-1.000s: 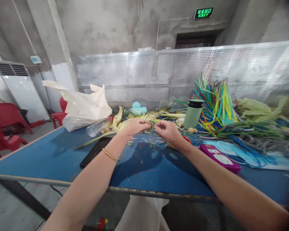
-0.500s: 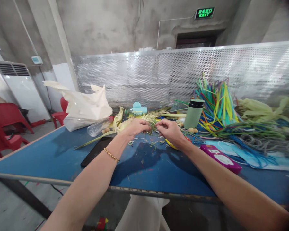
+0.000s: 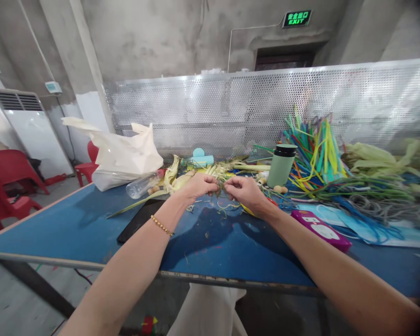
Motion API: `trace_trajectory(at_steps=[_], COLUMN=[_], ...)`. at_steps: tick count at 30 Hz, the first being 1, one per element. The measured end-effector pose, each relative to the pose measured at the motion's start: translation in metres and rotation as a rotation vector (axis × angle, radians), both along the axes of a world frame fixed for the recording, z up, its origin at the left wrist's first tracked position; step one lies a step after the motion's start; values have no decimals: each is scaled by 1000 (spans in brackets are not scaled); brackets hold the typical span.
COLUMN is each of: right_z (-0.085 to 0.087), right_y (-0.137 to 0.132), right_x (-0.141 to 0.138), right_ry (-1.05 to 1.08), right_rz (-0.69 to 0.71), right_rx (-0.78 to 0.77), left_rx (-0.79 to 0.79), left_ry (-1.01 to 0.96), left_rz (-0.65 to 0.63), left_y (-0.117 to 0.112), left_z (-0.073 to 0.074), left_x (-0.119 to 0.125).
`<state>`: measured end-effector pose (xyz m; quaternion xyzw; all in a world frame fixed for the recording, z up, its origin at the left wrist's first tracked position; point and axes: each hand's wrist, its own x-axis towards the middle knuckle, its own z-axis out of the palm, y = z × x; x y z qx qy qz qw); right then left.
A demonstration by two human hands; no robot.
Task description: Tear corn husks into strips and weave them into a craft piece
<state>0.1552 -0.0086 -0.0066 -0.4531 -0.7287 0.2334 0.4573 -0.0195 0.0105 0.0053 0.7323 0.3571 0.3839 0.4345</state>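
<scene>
My left hand (image 3: 202,184) is closed in a pinch above the middle of the blue table. A small green stringy piece (image 3: 221,180) shows at its fingertips; the detail is too fine to make out. Just to the right, my right hand (image 3: 244,190) is pinched too, its fingertips close to that piece. Whatever the right fingers hold is too small to tell. Behind the hands lie pale dried corn husks (image 3: 177,175). Short thread scraps (image 3: 224,210) are scattered on the table below them.
A white plastic bag (image 3: 126,156) and clear bottle (image 3: 143,185) stand left, near a black flat tablet-like object (image 3: 135,224). Right are a green lidded cup (image 3: 281,169), colourful pipe cleaners (image 3: 324,151), cord bundles (image 3: 367,189), a magenta box (image 3: 320,229) and a blue face mask (image 3: 331,214).
My right hand has shifted slightly left, and its fingertips are a little nearer the left ones. My left hand is almost where it was.
</scene>
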Motion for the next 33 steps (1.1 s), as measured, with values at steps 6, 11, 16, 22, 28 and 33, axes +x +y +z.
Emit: trace_trajectory(at_steps=[6, 11, 16, 22, 28, 33], right_z=[-1, -2, -4, -3, -5, -8], right_y=[1, 1, 2, 1, 3, 3], right_x=[-2, -3, -1, -2, -3, -5], right_ry=[26, 9, 8, 18, 24, 70], right_rz=[0, 16, 23, 7, -16, 26], right_rx=[-75, -64, -80, -96, -115, -172], left_rx=[21, 16, 11, 15, 120, 314], left_ry=[9, 27, 41, 42, 131, 212], left_rz=[38, 40, 39, 29, 102, 117], left_y=[1, 0, -2, -4, -3, 2], left_z=[-2, -2, -1, 0, -4, -9], left_x=[4, 5, 5, 6, 10, 9])
